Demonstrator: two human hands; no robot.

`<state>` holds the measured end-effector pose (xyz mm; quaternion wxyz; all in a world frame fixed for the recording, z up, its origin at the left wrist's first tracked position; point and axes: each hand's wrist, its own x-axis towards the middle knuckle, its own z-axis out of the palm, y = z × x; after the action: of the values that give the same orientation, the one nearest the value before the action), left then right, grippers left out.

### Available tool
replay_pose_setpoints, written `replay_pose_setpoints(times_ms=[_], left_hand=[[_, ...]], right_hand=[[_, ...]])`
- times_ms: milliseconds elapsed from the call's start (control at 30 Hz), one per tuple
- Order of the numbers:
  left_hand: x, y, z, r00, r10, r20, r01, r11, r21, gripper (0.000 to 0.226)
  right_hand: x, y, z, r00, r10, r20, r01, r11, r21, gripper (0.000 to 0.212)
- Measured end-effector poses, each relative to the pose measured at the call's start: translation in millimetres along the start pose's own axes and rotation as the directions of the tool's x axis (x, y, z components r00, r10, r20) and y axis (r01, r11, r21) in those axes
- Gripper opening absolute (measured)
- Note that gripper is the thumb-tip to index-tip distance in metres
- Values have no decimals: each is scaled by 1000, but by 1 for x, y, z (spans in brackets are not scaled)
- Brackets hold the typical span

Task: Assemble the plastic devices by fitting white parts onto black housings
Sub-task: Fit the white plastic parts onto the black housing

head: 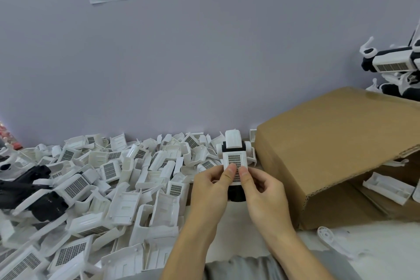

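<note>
I see both hands holding one device above the tabletop (pixel 375 245), just in front of the pile of white parts (pixel 118 179). My left hand (pixel 211 191) and right hand (pixel 261 191) are clamped around the black housing (pixel 236 193), with both thumbs pressing on the white grille part (pixel 234 159) on top. An open cardboard box (pixel 329 154) lies just to the right.

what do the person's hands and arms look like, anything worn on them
Both the left hand and the right hand are bare: no gloves, rings, watch or bands show. The forearms are bare too, with no sleeve reaching them in the head view. The thumbnails are short and unpainted. Grey fabric of the person's clothing shows at the bottom edge, below the wrists.
</note>
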<state>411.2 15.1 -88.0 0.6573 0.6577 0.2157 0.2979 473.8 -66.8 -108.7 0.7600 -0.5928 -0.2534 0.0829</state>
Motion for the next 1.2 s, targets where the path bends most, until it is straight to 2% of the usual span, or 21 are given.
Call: replay_pose_setpoints(times_ms=[133, 267, 333, 567, 767, 900, 967, 1033, 1133, 1200], left_hand=[[1, -1, 1, 997, -77, 15, 78, 987, -137, 30], [2, 0, 0, 991, -103, 89, 121, 963, -240, 24], [1, 0, -1, 989, -95, 115, 118, 969, -218, 21], [3, -1, -2, 993, -115, 16, 115, 991, -65, 15], [1, 2, -6, 992, -123, 35, 127, 969, -210, 21], [0, 1, -4, 986, -154, -57, 141, 973, -181, 46], [2, 1, -4, 978, -192, -85, 167, 956, -240, 45], [4, 2, -3, 969, -225, -99, 187, 935, -302, 44], [1, 6, 0, 980, -190, -59, 170, 954, -246, 43], [1, 4, 0, 978, -144, -149, 112, 972, -205, 40]], right_hand=[[-2, -1, 1, 996, 20, 84, -21, 1000, 13, 19], [-2, -1, 0, 1000, -10, 24, 11, 999, -38, 20], [0, 0, -1, 1000, 0, -12, 0, 999, -43, 20], [3, 2, -6, 997, 69, -38, -71, 996, -58, 20], [0, -1, -3, 998, 27, -55, -29, 999, -39, 15], [-6, 0, -2, 999, -1, 46, 8, 986, -167, 39], [-7, 0, 0, 997, -8, 78, 26, 971, -236, 58], [-7, 0, 0, 999, -28, 40, 38, 965, -261, 67], [-3, -3, -1, 999, -27, -32, 23, 994, -106, 51], [-2, -5, -1, 997, -3, -77, 6, 999, 43, 34]])
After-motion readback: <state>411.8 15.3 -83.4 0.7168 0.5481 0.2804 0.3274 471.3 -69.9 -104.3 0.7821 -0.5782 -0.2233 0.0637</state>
